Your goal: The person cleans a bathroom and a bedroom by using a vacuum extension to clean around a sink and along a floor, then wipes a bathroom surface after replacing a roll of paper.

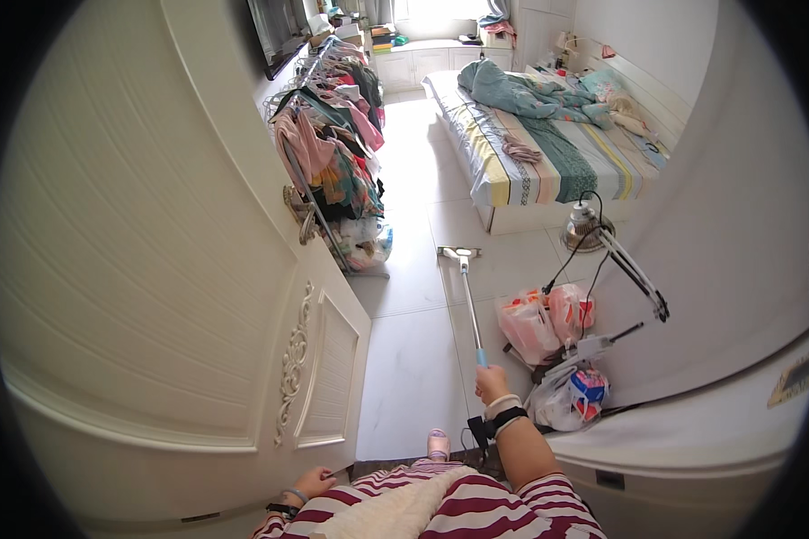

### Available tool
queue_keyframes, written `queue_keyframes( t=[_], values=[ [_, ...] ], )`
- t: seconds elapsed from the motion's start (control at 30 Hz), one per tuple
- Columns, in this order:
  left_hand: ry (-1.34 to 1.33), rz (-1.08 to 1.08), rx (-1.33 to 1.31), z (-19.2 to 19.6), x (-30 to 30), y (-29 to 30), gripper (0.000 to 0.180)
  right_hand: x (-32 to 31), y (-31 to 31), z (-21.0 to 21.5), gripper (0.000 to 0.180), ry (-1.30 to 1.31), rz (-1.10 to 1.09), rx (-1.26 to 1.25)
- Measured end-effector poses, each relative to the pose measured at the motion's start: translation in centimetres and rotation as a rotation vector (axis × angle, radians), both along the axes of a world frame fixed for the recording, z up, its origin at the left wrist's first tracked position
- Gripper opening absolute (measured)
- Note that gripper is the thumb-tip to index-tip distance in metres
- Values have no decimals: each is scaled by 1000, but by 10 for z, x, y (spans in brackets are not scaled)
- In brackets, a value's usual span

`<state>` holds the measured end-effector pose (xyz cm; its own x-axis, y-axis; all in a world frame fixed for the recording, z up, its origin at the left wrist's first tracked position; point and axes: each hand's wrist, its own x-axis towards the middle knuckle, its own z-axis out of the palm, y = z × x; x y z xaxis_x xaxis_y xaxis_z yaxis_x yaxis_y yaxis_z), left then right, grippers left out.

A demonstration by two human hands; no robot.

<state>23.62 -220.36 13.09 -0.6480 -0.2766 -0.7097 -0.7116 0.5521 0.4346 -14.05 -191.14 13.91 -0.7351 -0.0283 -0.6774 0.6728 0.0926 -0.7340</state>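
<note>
My right hand (492, 384) is closed around the blue grip of a long-handled mop (471, 310) with a silver pole. The pole slants away from me, and its narrow white head (459, 253) rests on the tiled floor in front of the bed. White and black bands circle my right wrist. Down at the lower left, my left hand (315, 482) is beside the white door (153, 269), near its lower edge. Its fingers look loosely stretched, and no held thing can be made out; whether it touches the door I cannot tell.
Clothes on a crowded rack (342, 135) line the left, behind the door. A bed (557, 148) with rumpled bedding stands at the far right. To the right of the mop lie plastic bags (528, 328) and a lamp (587, 229) with a jointed arm and cables.
</note>
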Motion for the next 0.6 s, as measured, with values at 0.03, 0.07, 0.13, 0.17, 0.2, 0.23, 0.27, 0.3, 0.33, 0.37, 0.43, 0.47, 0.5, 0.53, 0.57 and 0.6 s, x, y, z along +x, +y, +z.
queue_keyframes(
  t=[0.03,0.07,0.13,0.17,0.2,0.23,0.27,0.3,0.33,0.37,0.43,0.47,0.5,0.53,0.57,0.6],
  values=[
    [-3,49,-3,8,-13,-1,48,-13,-6,-6,14,6,-37,-2],
    [-7,98,-5,13,-23,-3,47,-27,-8,-12,14,4,-34,-2],
    [-10,93,-21,13,-39,-9,45,-53,-17,-16,18,-1,-55,58],
    [-3,40,-38,17,-48,-12,45,-63,-23,-15,18,-3,-49,59],
    [4,-14,-55,19,-55,-16,45,-70,-29,-14,18,4,-52,59],
    [21,-29,-16,14,-60,-22,45,-80,-33,-12,18,15,-56,61],
    [23,-26,-14,11,-63,-29,45,-90,-36,-13,18,17,-53,64],
    [11,-15,10,8,-66,-38,47,-100,-39,-16,19,23,-17,82],
    [2,-4,37,4,-74,-43,48,-110,-42,-19,20,32,20,103],
    [-48,-30,16,27,-100,-41,51,-122,-43,-22,20,39,16,111],
    [-59,-43,45,27,-127,-54,51,-141,-47,-27,21,70,11,190],
    [-69,-60,72,24,-138,-62,51,-152,-46,-33,21,78,10,198],
    [-51,-66,102,15,-149,-72,51,-162,-45,-39,20,90,18,207],
    [-29,-64,105,8,-165,-80,51,-176,-48,-42,22,114,28,212],
    [-17,-76,82,3,-179,-86,50,-186,-53,-40,24,101,50,273],
    [-6,-87,57,0,-194,-92,49,-196,-57,-37,23,86,53,240]
  ],
)
